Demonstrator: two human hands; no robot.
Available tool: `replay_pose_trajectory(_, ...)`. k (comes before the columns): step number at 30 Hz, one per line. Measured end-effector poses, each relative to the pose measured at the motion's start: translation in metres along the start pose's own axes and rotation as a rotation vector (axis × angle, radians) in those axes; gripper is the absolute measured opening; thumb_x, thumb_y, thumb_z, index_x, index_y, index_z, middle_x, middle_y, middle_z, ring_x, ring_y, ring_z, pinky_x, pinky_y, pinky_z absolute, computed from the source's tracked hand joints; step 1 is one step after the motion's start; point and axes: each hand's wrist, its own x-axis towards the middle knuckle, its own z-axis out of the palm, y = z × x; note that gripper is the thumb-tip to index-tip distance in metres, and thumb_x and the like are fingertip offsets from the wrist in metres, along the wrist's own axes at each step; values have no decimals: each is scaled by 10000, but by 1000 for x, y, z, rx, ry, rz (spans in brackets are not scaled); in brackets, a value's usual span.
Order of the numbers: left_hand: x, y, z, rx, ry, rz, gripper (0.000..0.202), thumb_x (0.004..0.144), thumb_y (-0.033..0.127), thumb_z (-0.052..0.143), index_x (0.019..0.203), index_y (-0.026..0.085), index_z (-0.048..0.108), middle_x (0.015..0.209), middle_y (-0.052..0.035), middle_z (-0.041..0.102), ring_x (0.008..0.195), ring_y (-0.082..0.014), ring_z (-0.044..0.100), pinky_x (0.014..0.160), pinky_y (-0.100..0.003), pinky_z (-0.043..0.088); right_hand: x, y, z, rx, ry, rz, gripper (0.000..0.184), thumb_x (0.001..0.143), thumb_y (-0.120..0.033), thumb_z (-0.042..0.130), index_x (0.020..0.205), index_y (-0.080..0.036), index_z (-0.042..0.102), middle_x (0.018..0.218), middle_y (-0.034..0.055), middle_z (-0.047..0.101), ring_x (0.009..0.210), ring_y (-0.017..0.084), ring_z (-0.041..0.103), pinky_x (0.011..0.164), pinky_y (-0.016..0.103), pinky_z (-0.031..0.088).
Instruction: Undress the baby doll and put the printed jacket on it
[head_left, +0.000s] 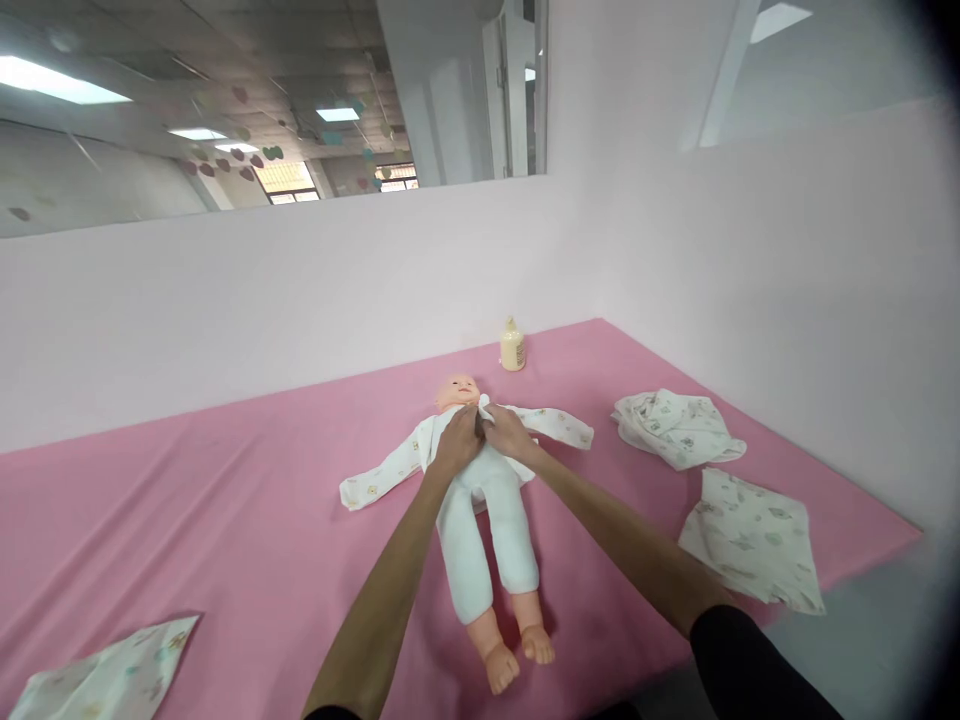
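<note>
A baby doll (pixel 487 530) lies on its back on the pink table cover (pixel 225 500), head toward the far wall. It wears a white printed top (pixel 382 475) with both sleeves spread sideways, and pale blue-white trousers. My left hand (pixel 457 440) and my right hand (pixel 508 432) meet at the doll's chest just under its chin. Both have fingers closed, pinching the front edges of the top at the collar.
A cream bottle (pixel 512 346) stands beyond the doll's head by the wall. A crumpled printed garment (pixel 675 428) and a flat folded cloth (pixel 754 540) lie to the right. Another printed cloth (pixel 105 680) lies at the near left. The table's right edge drops off.
</note>
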Motion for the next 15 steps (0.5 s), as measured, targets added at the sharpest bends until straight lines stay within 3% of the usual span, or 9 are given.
replay_pose_trajectory(3, -5, -2, -2, -120, 34, -3, 481, 843, 117, 460, 1319, 152, 519, 1405, -118, 548, 1318, -237, 494, 1096, -355, 381, 0, -11, 9, -52, -29, -24, 138, 805, -79, 443, 763, -207, 471, 837, 28, 608, 824, 176, 544, 735, 283, 360)
replay_pose_trajectory(6, -14, -3, -12, -170, 93, -82, 460, 881, 181, 463, 1338, 165, 509, 1426, -104, 532, 1340, -234, 469, 1132, -362, 348, -4, -8, 1, -86, -52, 6, 110, 829, -117, 448, 791, -204, 503, 866, 52, 629, 873, 209, 577, 764, 300, 380)
replay_pose_trajectory(9, -34, -8, -20, -131, 250, -281, 406, 918, 267, 453, 1305, 164, 518, 1390, -123, 535, 1328, -262, 458, 1096, -386, 372, -19, 0, -18, -84, -75, 51, 111, 855, -213, 471, 915, -201, 564, 979, 83, 663, 945, 243, 606, 787, 320, 416)
replay_pose_trajectory(11, -51, -15, -22, -96, 303, -426, 399, 925, 319, 451, 1288, 164, 505, 1371, -145, 521, 1305, -289, 460, 1025, -404, 411, -35, 8, -30, -72, -90, 84, 245, 851, -281, 513, 1074, -198, 570, 1110, 107, 660, 1029, 266, 607, 805, 330, 436)
replay_pose_trajectory(15, -81, -34, -15, -150, 214, -596, 352, 924, 380, 457, 1185, 147, 501, 1213, -167, 582, 1112, -294, 566, 859, -374, 439, -73, 26, -48, -18, -141, 127, 418, 815, -323, 574, 1205, -177, 546, 1148, 110, 664, 1040, 270, 617, 802, 326, 461)
